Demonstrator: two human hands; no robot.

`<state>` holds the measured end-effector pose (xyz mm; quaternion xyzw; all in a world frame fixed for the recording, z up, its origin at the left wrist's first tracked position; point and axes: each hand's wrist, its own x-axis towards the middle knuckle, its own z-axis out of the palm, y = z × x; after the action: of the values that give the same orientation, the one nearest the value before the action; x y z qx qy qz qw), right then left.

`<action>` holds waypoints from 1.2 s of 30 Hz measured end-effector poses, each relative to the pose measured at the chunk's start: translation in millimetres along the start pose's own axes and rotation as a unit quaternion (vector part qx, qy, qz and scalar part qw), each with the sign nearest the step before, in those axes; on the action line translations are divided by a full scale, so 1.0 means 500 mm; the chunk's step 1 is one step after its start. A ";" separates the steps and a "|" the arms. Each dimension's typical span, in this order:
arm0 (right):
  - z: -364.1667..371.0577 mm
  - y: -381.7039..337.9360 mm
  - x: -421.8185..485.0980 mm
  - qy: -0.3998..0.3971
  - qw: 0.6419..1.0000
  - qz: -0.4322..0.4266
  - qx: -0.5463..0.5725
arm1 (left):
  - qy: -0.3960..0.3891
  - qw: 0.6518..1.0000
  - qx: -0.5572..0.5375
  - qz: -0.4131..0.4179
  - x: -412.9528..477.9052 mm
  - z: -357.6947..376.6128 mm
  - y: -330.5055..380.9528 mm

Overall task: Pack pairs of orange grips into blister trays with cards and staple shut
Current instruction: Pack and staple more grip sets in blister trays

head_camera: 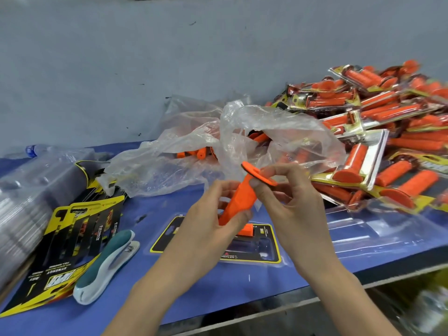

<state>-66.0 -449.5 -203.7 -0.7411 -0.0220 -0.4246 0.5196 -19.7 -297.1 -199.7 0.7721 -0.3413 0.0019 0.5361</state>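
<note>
Grip (238,202): above carded tray (271,248); judged light, soft, grippy rubber, so hold it mid-barrel | cards (72,238): far left, print upside down, too blurred to read | left hand (203,236): fingers curled round barrel | right hand (291,209): thumb and fingertips pinch flange | packs (388,132): heaped right

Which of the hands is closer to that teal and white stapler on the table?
Left. The left hand, gripping the orange grip, is to the right of the stapler; the right hand is farther right, pinching the grip's flange.
</note>
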 end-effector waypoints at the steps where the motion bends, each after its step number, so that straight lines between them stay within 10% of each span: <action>1: -0.003 0.001 0.001 -0.016 1.000 -0.009 -0.015 | -0.002 1.000 0.001 -0.002 0.000 -0.002 -0.004; 17: -0.041 0.019 -0.002 -0.048 0.894 -0.291 -0.337 | -0.101 0.995 -0.025 -0.007 0.006 -0.066 -0.039; 25: -0.036 0.029 -0.002 0.015 0.897 -0.265 -0.353 | -0.106 0.994 -0.002 0.012 0.012 -0.059 -0.030; 36: -0.097 0.096 0.014 -0.218 0.866 -0.004 -0.451 | -0.089 0.955 0.273 0.068 0.001 -0.040 -0.066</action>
<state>-68.4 -512.7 -230.1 -0.9682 0.0563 -0.2177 0.1092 5.3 -274.4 -218.3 0.8610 -0.4260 0.0626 0.2708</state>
